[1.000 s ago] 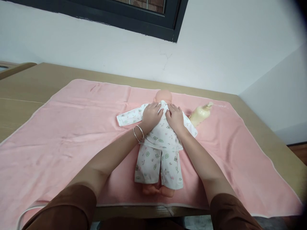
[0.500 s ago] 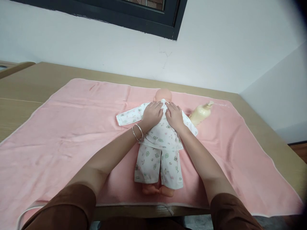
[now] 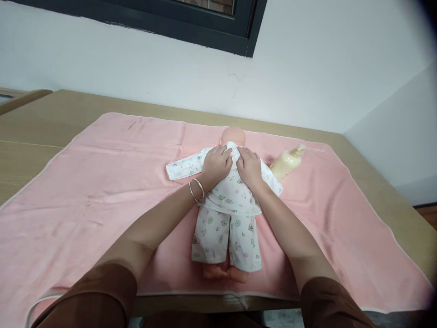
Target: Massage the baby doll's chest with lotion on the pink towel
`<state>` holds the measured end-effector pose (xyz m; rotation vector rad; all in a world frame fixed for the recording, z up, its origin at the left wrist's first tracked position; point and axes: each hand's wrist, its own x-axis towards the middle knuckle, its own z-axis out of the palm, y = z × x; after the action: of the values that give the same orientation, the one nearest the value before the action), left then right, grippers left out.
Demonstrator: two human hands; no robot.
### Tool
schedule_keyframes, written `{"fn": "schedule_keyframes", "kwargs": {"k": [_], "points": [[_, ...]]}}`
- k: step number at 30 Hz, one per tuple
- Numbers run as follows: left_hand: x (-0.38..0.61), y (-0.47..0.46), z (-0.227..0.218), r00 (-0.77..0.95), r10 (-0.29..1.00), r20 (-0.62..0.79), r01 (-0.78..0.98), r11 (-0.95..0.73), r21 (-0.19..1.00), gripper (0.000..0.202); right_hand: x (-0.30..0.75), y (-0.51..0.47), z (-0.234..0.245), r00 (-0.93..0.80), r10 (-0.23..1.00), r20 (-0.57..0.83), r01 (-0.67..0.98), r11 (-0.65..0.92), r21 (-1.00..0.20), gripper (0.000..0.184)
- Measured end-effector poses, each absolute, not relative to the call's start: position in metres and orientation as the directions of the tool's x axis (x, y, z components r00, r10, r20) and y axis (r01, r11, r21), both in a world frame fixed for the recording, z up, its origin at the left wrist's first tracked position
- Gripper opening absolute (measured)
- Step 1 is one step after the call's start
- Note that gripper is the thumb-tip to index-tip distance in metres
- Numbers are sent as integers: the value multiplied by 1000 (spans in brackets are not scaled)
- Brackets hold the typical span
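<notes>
A baby doll lies stretched out on a pink blanket, its head away from me and its face out of sight. It wears a white printed top and matching trousers, with the bare feet showing below. My left hand rests flat on the left shoulder area of the top, fingers extended. On the other shoulder, my right hand lies with its fingers stretched toward the collar. Neither hand grips anything. The doll's left-side sleeve spreads outward.
A pale yellow pump bottle lies tilted on the blanket, right of the doll. Beneath the blanket is a wooden table, set against a white wall. A dark window frame is above.
My fingers have parted slightly at the collar, so more of the white cloth between them shows. Doll, bottle and blanket stay in place.
</notes>
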<state>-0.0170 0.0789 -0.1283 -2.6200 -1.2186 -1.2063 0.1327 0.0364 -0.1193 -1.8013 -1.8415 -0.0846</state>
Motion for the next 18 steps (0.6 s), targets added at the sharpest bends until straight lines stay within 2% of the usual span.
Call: {"fn": "schedule_keyframes", "kwargs": {"k": [8, 15, 18], "points": [[-18, 74, -134, 287, 691, 663, 680, -635, 367, 34, 123, 23, -120, 177, 845, 505, 945, -2, -327, 45], [-15, 82, -132, 325, 757, 567, 688, -601, 408, 41, 132, 33, -115, 98, 929, 358, 935, 37, -353, 53], [-16, 80, -131, 350, 723, 596, 658, -642, 392, 36, 134, 33, -117, 72, 921, 382, 928, 78, -363, 51]]}}
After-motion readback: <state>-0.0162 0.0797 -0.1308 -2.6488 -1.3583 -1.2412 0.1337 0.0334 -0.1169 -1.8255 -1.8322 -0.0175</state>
